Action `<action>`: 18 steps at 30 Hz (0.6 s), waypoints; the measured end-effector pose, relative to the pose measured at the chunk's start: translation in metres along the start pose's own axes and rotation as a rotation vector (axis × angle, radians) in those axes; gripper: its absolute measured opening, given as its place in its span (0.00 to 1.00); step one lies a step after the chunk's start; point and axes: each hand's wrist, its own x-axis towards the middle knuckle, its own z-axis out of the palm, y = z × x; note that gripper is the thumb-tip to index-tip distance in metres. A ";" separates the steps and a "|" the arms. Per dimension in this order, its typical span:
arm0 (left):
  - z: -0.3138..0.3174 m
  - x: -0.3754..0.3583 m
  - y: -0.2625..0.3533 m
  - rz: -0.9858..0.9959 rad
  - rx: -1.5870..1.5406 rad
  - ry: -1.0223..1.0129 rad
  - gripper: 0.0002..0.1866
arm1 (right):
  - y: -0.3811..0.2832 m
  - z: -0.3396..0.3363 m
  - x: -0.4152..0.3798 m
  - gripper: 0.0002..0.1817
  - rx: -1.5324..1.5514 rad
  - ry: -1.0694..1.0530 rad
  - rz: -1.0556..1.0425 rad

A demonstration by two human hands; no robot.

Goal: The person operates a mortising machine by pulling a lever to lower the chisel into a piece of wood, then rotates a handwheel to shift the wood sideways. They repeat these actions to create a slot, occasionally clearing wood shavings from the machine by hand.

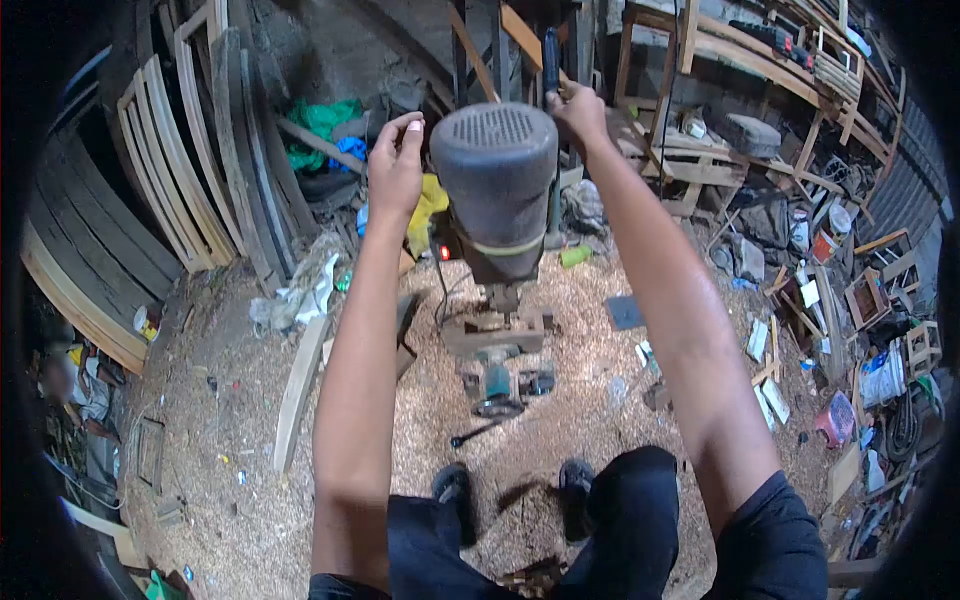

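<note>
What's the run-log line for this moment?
left hand: raised, nothing visibly held | right hand: gripping black handle | motor housing: between both hands | red light: lit

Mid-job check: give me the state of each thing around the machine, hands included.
Left hand: raised, loosely open, nothing visibly held
Right hand: curled at the black handle's lower end
Black handle: upright
Motor housing: upright; running or not, can't tell
Red light: lit
Lower lever: untouched
Yellow material: crumpled
Floor: littered with shavings
</note>
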 end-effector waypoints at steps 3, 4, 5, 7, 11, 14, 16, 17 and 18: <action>-0.024 -0.047 -0.013 0.052 0.076 0.058 0.15 | 0.015 -0.002 -0.044 0.15 0.146 0.211 -0.010; -0.029 -0.076 -0.018 -0.003 0.042 0.091 0.15 | 0.018 -0.009 -0.067 0.16 0.184 0.189 0.015; -0.034 -0.111 -0.020 -0.057 0.011 0.127 0.16 | 0.020 -0.017 -0.098 0.17 0.223 0.166 0.040; -0.053 -0.185 -0.051 -0.239 0.320 0.055 0.17 | 0.057 -0.001 -0.160 0.17 0.298 0.094 0.144; -0.072 -0.363 -0.125 -0.443 0.663 -0.123 0.17 | 0.079 -0.003 -0.339 0.19 0.023 -0.526 0.312; -0.066 -0.431 -0.111 -0.611 0.830 -0.439 0.19 | 0.036 -0.029 -0.410 0.22 -0.291 -1.111 0.145; -0.068 -0.462 -0.132 -0.562 0.936 -0.639 0.23 | 0.004 -0.035 -0.425 0.24 -0.243 -1.285 0.157; -0.067 -0.476 -0.142 -0.528 1.000 -0.691 0.24 | -0.010 -0.038 -0.432 0.26 -0.173 -1.266 0.164; -0.066 -0.487 -0.147 -0.498 1.065 -0.741 0.27 | -0.019 -0.038 -0.441 0.28 -0.180 -1.208 0.123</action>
